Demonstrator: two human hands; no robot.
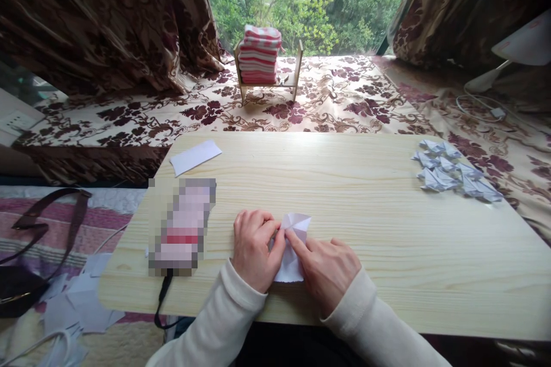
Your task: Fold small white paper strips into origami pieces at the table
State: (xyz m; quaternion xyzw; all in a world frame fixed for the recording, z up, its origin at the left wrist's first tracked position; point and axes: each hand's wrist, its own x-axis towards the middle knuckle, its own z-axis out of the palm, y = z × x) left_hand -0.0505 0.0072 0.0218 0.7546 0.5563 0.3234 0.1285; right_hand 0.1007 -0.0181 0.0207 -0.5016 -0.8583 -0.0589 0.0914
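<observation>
A person has both bare hands on a small white sheet of paper, which lies near the front edge of a pale yellow wooden table. The top part of the sheet has creases in it. The left hand is curled at the left side of the sheet, its thumb and a finger touching the paper. The right hand puts its pointing finger on the paper, close to the left thumb. You cannot tell if either hand is pinching the paper or only pressing it down.

To the left of the hands is a blurred, pinkish flat thing with a black strap. Behind it lies a plain white paper strip. Little folded white paper shapes sit together at the far right.
</observation>
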